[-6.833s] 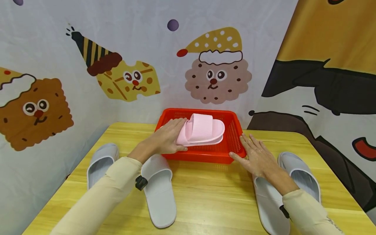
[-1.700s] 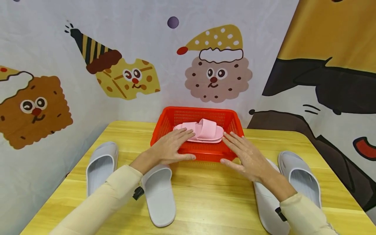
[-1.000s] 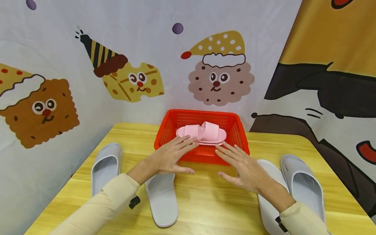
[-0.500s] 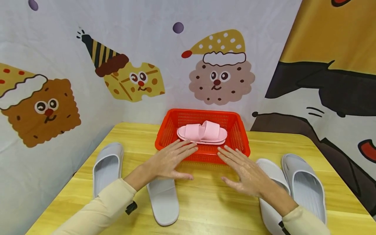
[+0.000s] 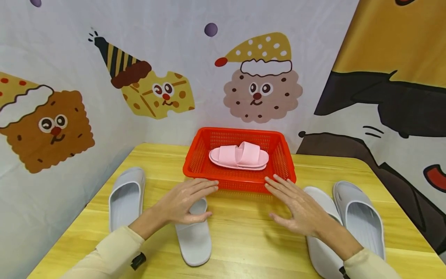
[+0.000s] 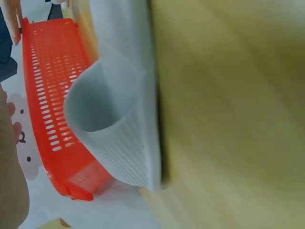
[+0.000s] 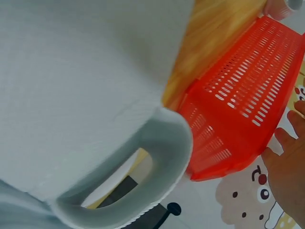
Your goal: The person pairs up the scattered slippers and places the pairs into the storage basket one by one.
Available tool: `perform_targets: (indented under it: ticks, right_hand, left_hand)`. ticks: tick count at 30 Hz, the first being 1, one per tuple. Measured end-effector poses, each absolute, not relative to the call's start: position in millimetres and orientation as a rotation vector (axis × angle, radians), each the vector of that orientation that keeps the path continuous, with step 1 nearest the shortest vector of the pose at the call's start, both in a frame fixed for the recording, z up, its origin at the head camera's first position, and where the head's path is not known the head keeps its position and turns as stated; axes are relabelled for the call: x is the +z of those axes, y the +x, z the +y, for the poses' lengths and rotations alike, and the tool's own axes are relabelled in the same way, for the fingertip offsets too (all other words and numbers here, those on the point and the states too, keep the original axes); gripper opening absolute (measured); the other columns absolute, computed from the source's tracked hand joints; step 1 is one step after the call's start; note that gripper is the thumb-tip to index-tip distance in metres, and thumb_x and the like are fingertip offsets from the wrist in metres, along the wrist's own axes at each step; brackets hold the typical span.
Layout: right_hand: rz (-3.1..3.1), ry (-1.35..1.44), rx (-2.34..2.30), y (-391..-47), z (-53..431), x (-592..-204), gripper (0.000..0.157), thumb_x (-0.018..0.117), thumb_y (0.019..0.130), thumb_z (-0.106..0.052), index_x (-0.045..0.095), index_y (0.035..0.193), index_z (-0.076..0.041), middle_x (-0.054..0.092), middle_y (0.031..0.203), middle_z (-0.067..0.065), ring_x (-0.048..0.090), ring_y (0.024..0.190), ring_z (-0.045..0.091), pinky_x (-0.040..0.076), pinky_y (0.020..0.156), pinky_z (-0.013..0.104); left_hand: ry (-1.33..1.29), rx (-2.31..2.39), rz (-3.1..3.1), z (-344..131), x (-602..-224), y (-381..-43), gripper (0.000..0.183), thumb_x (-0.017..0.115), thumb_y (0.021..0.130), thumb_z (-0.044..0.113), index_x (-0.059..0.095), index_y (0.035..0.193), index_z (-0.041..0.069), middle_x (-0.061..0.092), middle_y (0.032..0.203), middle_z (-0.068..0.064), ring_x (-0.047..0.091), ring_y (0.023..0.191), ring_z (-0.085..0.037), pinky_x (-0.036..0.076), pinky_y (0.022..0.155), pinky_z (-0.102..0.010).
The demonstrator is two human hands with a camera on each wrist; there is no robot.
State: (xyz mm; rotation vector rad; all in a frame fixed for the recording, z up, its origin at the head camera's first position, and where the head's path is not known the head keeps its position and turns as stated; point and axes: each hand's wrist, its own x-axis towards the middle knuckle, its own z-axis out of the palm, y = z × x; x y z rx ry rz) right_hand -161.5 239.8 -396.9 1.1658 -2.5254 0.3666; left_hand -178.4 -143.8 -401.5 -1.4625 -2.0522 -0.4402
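A pair of pink slippers (image 5: pixel 240 156) lies close together in the red plastic basket (image 5: pixel 240 184) at the back of the table. My left hand (image 5: pixel 182 199), fingers extended and thumb apart, hovers over a grey slide (image 5: pixel 195 246) and hides most of its strap. That slide's ribbed strap (image 6: pixel 121 148) shows in the left wrist view, with the basket behind. My right hand (image 5: pixel 296 205) is also spread, its fingertips overlapping the basket's front right corner in the head view. Under its wrist lies another grey slide (image 5: pixel 322 252). Neither hand holds anything.
A closed-toe grey slipper (image 5: pixel 127 201) lies at the table's left edge, and a similar grey slipper (image 5: pixel 362 221) lies on the right. The wooden table (image 5: pixel 244 236) meets a cartoon-printed cloth (image 5: pixel 167 35) standing right behind the basket.
Earlier the left hand gripped a pink slipper over the basket; it let go, and the pair now lies inside. Both hands have drawn back, the left latest, moving left and nearer.
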Motion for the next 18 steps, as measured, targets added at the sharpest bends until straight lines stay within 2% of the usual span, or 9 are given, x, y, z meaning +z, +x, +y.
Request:
perform_targets:
  ticks: [5,12,16,18]
  right_hand:
    - [-2.511,1.169,0.365,-160,246,-400,0.081,0.077,0.085,-0.040,0.045,0.154,-0.012,0.036,0.161,0.003,0.030,0.147,0.034,0.022,0.119,0.049]
    - [-2.510,1.122,0.325,-160,258,-400,0.082,0.074,0.087,-0.042,0.042,0.156,-0.012,0.030,0.164,0.000,0.026,0.149,0.031,0.017,0.121,0.045]
    - [-2.529,1.032,0.317,-161,272,-404,0.089,0.073,0.087,-0.044,0.033,0.160,-0.011,0.025,0.166,0.005,0.025,0.149,0.034,0.013,0.122,0.041]
    - [-2.557,0.942,0.345,-161,280,-407,0.096,0.074,0.086,-0.044,0.026,0.162,-0.010,0.022,0.166,0.008,0.024,0.149,0.035,0.014,0.121,0.045]
  left_hand:
    - [-1.455,-0.419,-2.045,-153,-410,-172,0.059,0.056,0.097,0.049,0.065,0.131,0.002,0.065,0.133,-0.010,0.062,0.117,-0.025,0.050,0.098,-0.043]
    - [-1.458,-0.359,-2.126,-164,-420,-172,0.063,0.050,0.099,0.052,0.064,0.130,-0.002,0.065,0.132,-0.014,0.061,0.119,-0.031,0.050,0.098,-0.051]
    - [-1.416,-0.350,-2.247,-170,-427,-172,0.062,0.058,0.097,0.049,0.063,0.132,-0.002,0.064,0.133,-0.015,0.058,0.122,-0.034,0.048,0.100,-0.054]
    - [-1.391,-0.349,-2.309,-174,-430,-171,0.062,0.062,0.095,0.047,0.061,0.134,-0.001,0.063,0.134,-0.015,0.057,0.124,-0.035,0.047,0.101,-0.055]
